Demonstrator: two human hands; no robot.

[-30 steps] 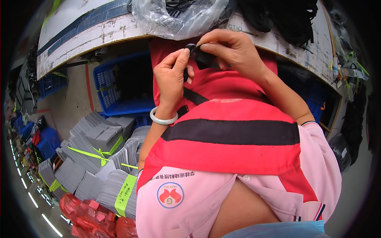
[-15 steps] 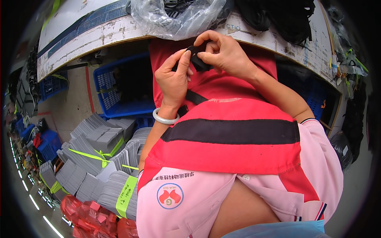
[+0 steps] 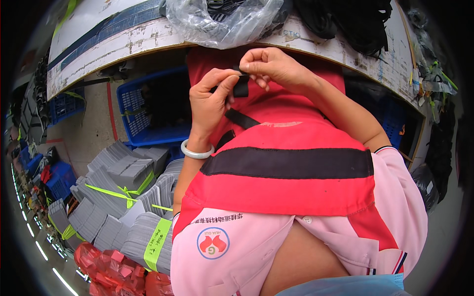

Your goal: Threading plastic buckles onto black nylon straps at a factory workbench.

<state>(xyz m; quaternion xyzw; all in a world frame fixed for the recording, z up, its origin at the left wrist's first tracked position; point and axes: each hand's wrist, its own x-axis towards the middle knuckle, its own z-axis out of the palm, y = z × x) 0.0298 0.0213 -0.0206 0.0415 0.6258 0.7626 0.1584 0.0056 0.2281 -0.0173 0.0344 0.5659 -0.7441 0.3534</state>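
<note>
Over my lap, in front of the red apron (image 3: pixel 276 180), both hands are raised near the table's edge. My left hand (image 3: pixel 211 98) has a white bangle at its wrist and pinches a piece of black strap (image 3: pixel 241 89) between thumb and fingers. Part of that strap hangs below the fingertips; the rest is hidden behind them. My right hand (image 3: pixel 276 69) pinches at the strap's upper end, thumb and forefinger together, almost touching the left fingertips. What exactly lies between the right fingertips is too small to make out.
A worn white table (image 3: pixel 116 54) carries a clear plastic bag (image 3: pixel 197 24) with black pieces and a heap of black fabric (image 3: pixel 360 24). A blue crate (image 3: pixel 143 130) stands below. At the left lie grey stacked sheets (image 3: pixel 98 197) with green ties and red bags (image 3: pixel 111 269).
My left hand has tipped over, its fingertips a little lower. My right hand has come slightly down, its fingers bunched closer, and the black strap now hangs lower.
</note>
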